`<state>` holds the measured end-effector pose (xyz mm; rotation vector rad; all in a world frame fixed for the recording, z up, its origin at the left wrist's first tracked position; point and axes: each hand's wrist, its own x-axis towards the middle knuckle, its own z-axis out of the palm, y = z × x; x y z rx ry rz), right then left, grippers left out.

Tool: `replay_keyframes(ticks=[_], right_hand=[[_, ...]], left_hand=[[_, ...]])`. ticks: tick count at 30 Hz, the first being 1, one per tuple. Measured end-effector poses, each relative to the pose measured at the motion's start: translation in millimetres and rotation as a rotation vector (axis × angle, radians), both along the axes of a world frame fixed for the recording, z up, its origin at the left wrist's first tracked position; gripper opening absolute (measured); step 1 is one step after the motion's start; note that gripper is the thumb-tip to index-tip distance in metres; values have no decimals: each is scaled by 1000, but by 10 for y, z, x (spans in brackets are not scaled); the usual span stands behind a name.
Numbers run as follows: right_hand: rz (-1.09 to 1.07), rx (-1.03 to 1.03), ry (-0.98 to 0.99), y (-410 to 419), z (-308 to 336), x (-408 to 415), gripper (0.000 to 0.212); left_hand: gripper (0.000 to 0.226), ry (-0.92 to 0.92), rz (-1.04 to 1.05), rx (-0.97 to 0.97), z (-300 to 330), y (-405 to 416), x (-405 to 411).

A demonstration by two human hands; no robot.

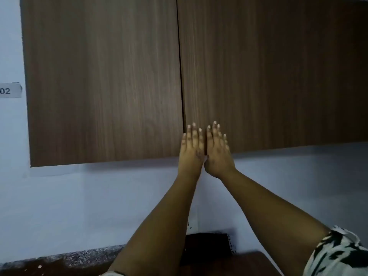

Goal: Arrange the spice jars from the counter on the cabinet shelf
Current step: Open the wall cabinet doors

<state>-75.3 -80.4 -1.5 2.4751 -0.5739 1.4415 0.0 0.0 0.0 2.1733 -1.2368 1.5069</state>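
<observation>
A wall cabinet with two dark wood-grain doors fills the upper view, and both doors are closed. My left hand [191,148] and my right hand [217,150] lie side by side with straight fingers. Both press flat on the lower inner corner of the right door [268,76], just right of the seam with the left door [103,80]. Neither hand holds anything. No spice jars are in view, and the shelf is hidden behind the doors.
A pale wall runs below and to the left of the cabinet, with a small label reading "02" [10,90] at the left edge. A speckled counter edge [65,259] and a dark board [207,248] show at the bottom.
</observation>
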Motion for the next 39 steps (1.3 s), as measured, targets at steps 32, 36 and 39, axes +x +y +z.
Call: replay_keyframes(ticks=[32,36,39], right_hand=[[-45,-4,-164,342,-106,-617,88],[38,25,-265,491,-116,-940,80],[156,-11,-342,684,-112,-1178,77]], left_hand=[[55,862,-1056,-389,54,531,-843],[30,823,-1112,-368,51,605,-1104],[28,840,-1219,-359,9,633,-1308]])
